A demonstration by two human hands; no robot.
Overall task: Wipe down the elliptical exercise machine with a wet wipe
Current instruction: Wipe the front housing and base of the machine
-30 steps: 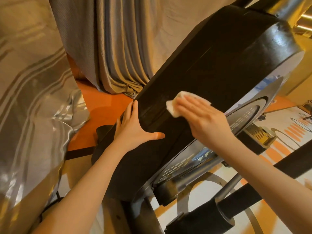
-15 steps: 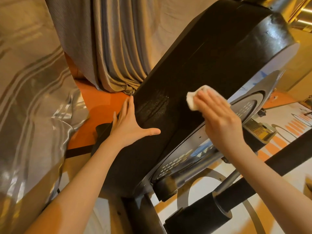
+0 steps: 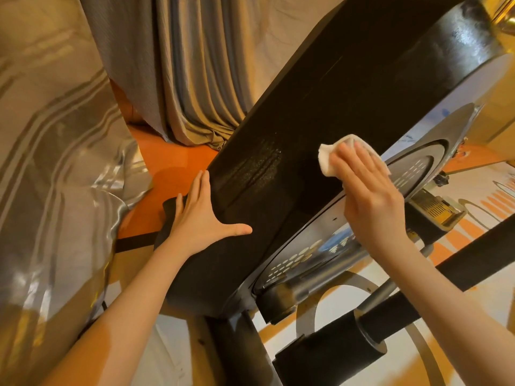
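**The floor under me**

The floor (image 3: 178, 162) below me is orange beside the machine, crossed by a dark stripe (image 3: 133, 243) near my left forearm. To my right it turns pale, printed with orange bars (image 3: 473, 227) and grey arcs (image 3: 429, 355). The elliptical machine (image 3: 320, 140) stands on it. A grey curtain (image 3: 195, 79) pools in folds on the orange part, and shiny striped fabric (image 3: 55, 176) spreads over the floor at my left.
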